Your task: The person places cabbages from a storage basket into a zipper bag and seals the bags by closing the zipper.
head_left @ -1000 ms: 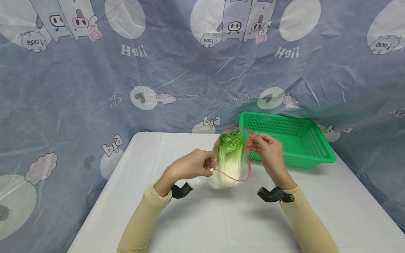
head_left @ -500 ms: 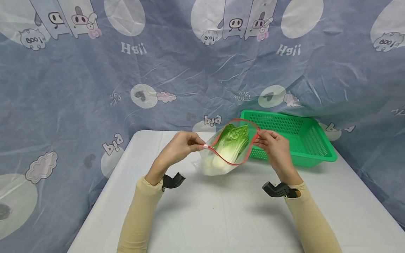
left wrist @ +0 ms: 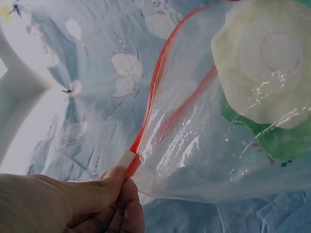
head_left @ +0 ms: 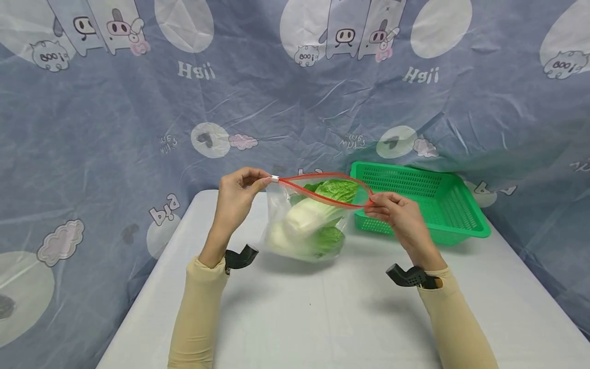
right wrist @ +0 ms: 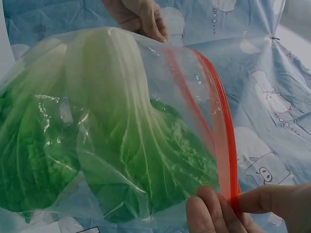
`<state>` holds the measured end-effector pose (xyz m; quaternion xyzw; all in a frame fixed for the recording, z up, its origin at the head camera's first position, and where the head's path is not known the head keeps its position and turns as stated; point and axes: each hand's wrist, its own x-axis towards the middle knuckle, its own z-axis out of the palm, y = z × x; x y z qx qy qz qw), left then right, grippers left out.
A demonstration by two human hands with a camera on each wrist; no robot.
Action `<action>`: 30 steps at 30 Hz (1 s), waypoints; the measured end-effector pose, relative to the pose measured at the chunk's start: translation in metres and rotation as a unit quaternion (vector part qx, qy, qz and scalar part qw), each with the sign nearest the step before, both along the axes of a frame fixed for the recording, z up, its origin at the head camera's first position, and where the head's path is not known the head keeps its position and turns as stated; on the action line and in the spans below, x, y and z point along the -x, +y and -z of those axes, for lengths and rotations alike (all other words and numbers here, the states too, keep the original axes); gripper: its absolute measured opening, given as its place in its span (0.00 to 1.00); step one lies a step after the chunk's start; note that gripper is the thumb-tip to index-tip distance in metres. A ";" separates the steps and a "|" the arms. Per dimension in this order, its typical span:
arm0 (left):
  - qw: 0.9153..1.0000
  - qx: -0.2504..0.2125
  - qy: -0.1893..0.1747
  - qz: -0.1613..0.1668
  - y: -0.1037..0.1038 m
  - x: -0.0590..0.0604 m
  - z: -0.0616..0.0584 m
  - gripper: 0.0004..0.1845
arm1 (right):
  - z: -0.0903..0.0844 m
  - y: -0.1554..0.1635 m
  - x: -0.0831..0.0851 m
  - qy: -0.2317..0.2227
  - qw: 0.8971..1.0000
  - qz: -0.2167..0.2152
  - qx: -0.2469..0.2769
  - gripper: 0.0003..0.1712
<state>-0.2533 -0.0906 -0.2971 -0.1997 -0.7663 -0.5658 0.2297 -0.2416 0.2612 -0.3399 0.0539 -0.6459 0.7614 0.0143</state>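
A clear zip bag [head_left: 281, 215] with a red seal strip [head_left: 322, 190] hangs above the white table [head_left: 322, 318]. Inside lies a Chinese cabbage [head_left: 306, 220], white at the stem and green at the leaves. My left hand [head_left: 239, 192] pinches the bag's left corner by its white slider [head_left: 274, 178]. My right hand [head_left: 396, 212] pinches the right end of the red strip. The left wrist view shows the left hand [left wrist: 97, 199], the strip [left wrist: 150, 97] and the cabbage's cut stem [left wrist: 265, 63]. In the right wrist view the right hand [right wrist: 233, 208] grips the strip [right wrist: 226, 145] beside the cabbage [right wrist: 107, 121].
A green perforated plastic basket [head_left: 461, 205] stands at the table's back right, just behind the right hand. A blue cartoon-printed cloth [head_left: 138, 113] hangs behind and around the table. Black wrist mounts [head_left: 239, 258] sit on both forearms.
Both hands lifted the bag off the table and spread apart, the left hand rising and moving left. The bag's mouth went from a round loop to a stretched narrow opening, cabbage hanging below.
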 end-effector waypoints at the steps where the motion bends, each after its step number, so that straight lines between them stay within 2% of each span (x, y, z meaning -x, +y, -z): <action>1: 1.000 0.000 0.014 -0.003 -0.001 0.000 -0.001 0.09 | 0.002 0.000 0.003 -0.009 1.000 -0.009 -0.006 0.12; 4: 0.999 0.014 0.050 -0.010 -0.002 0.000 0.000 0.08 | 0.009 0.000 0.012 -0.040 0.998 -0.021 -0.035 0.15; 7: 0.997 0.037 0.067 -0.003 0.001 0.001 0.003 0.07 | 0.019 -0.001 0.020 -0.060 0.995 -0.018 -0.077 0.20; 10: 0.997 0.049 0.058 0.009 0.006 0.002 0.007 0.06 | 0.028 -0.003 0.028 -0.058 0.988 0.005 -0.143 0.23; 12: 0.997 0.057 0.050 0.016 0.010 0.002 0.008 0.06 | 0.032 -0.006 0.030 -0.041 0.979 0.029 -0.196 0.24; 15: 0.997 0.067 0.039 0.021 0.017 0.000 0.009 0.06 | 0.030 -0.013 0.031 0.024 0.961 0.078 -0.263 0.25; 17: 0.996 0.073 0.037 0.027 0.021 -0.002 0.008 0.05 | 0.024 -0.020 0.028 0.092 0.946 0.102 -0.292 0.24; 19: 0.996 0.079 0.036 0.032 0.025 -0.003 0.008 0.05 | 0.015 -0.030 0.024 0.161 0.930 0.108 -0.312 0.21; 21: 0.995 0.085 0.038 0.038 0.029 -0.005 0.008 0.05 | 0.005 -0.041 0.018 0.224 0.914 0.093 -0.325 0.19; 23: 0.995 0.086 0.038 0.045 0.032 -0.006 0.008 0.05 | -0.006 -0.054 0.011 0.267 0.899 0.073 -0.339 0.17; 30: 0.992 0.085 0.038 0.079 0.039 -0.008 0.012 0.03 | -0.026 -0.086 0.003 0.353 0.859 0.018 -0.370 0.17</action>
